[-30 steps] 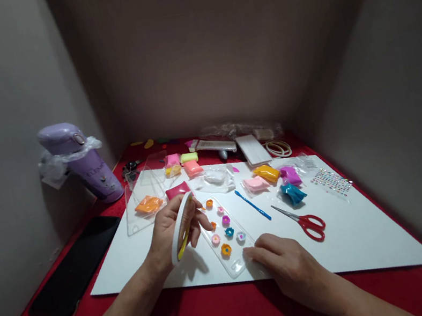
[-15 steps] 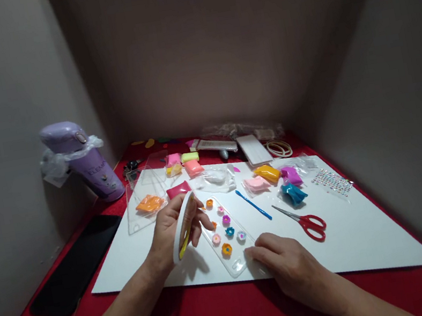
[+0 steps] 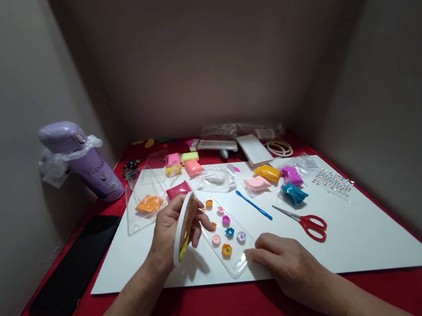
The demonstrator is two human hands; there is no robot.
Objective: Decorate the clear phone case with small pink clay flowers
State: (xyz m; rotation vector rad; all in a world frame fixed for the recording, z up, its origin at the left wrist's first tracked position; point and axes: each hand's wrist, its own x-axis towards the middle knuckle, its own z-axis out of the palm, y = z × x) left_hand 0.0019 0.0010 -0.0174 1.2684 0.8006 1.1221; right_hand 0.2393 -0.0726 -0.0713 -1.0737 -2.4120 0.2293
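My left hand is closed around a white ring-shaped roll of tape, held on edge above the white board. Just right of it lies a clear phone case dotted with several small coloured clay flowers. My right hand rests on the board with its fingertips touching the case's near right corner; its fingers are curled and nothing shows in them.
Bagged clay pieces in several colours lie behind the case. A blue tool, red scissors and a gem sticker sheet sit to the right. A purple bottle and a black phone are at left.
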